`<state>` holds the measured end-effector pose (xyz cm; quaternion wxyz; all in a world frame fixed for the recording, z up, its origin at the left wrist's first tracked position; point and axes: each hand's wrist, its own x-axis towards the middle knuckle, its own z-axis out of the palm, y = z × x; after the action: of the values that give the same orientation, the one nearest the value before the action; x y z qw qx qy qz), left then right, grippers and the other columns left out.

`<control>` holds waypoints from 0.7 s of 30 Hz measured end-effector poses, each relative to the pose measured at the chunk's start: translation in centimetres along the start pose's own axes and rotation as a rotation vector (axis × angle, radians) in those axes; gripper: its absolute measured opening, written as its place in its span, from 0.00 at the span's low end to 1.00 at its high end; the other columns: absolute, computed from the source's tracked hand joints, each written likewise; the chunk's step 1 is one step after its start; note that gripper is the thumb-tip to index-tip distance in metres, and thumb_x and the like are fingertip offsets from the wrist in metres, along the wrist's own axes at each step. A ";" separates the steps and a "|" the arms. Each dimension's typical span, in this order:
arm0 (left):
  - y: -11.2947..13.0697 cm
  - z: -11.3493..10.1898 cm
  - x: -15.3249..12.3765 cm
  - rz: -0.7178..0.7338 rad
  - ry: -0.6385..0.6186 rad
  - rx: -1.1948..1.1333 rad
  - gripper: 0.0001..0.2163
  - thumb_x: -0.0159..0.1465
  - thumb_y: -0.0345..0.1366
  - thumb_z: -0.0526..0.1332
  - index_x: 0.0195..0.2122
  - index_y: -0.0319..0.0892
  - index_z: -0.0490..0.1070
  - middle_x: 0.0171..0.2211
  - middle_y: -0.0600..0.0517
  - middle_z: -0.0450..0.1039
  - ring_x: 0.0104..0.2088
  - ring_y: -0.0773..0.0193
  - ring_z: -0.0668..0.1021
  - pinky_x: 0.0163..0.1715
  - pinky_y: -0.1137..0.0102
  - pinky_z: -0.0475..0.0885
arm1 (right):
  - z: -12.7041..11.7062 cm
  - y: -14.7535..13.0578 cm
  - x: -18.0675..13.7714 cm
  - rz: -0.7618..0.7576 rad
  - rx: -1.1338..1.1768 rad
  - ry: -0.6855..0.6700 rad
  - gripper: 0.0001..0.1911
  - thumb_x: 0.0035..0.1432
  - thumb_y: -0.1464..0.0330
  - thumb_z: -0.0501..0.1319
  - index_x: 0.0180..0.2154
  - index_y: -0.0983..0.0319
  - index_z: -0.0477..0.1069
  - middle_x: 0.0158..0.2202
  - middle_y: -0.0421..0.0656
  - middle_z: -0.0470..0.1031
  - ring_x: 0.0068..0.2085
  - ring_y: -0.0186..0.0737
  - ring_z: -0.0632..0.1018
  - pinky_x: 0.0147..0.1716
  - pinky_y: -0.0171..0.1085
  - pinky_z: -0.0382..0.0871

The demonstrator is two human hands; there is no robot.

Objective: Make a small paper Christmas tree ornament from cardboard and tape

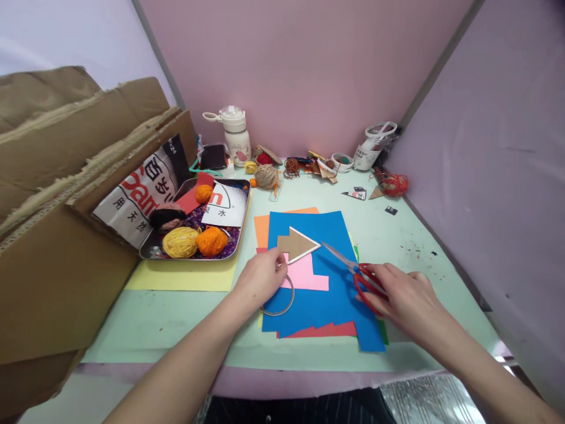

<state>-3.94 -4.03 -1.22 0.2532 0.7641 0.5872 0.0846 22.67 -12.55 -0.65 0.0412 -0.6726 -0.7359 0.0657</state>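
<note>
My left hand is closed at the lower left edge of a brown cardboard arrow, whose head is bordered in white. Below its fingers is a thin grey ring, like a narrow tape roll; whether the fingers also hold it I cannot tell. My right hand grips red-handled scissors, with the blades pointing left and their tip just by the arrow's point. Beneath lie a blue paper sheet and a cut pink paper piece, with orange and red sheets showing at the edges.
A metal tray with yarn balls and paper stands at left, beside tall cardboard sheets. Along the back are a white bottle, several yarn balls and a white container. Scraps lie on the right.
</note>
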 end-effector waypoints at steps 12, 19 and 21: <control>0.0 0.1 -0.1 0.004 0.007 -0.015 0.05 0.59 0.35 0.52 0.29 0.44 0.65 0.27 0.51 0.73 0.27 0.62 0.72 0.23 0.71 0.56 | -1.1 -3.1 0.1 -0.074 -0.081 0.203 0.24 0.58 0.51 0.52 0.49 0.60 0.64 0.44 0.48 0.75 0.36 0.45 0.76 0.34 0.40 0.58; -0.2 0.5 0.0 0.011 0.010 -0.015 0.06 0.59 0.36 0.51 0.30 0.44 0.66 0.28 0.51 0.73 0.28 0.61 0.73 0.23 0.71 0.57 | -0.6 -5.5 -0.3 -0.112 -0.323 0.127 0.13 0.62 0.61 0.53 0.41 0.60 0.70 0.28 0.44 0.75 0.28 0.41 0.73 0.29 0.40 0.49; -0.1 0.5 0.0 0.011 0.010 -0.020 0.06 0.59 0.36 0.51 0.31 0.44 0.66 0.28 0.50 0.74 0.29 0.60 0.74 0.24 0.71 0.57 | -0.7 -5.9 -0.2 -0.135 -0.340 0.115 0.12 0.62 0.61 0.54 0.40 0.61 0.71 0.27 0.43 0.74 0.27 0.40 0.72 0.29 0.41 0.48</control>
<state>-3.82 -4.14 -1.73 0.2574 0.7644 0.5834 0.0955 16.94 -13.26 0.90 -0.0269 -0.6214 -0.7765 -0.1010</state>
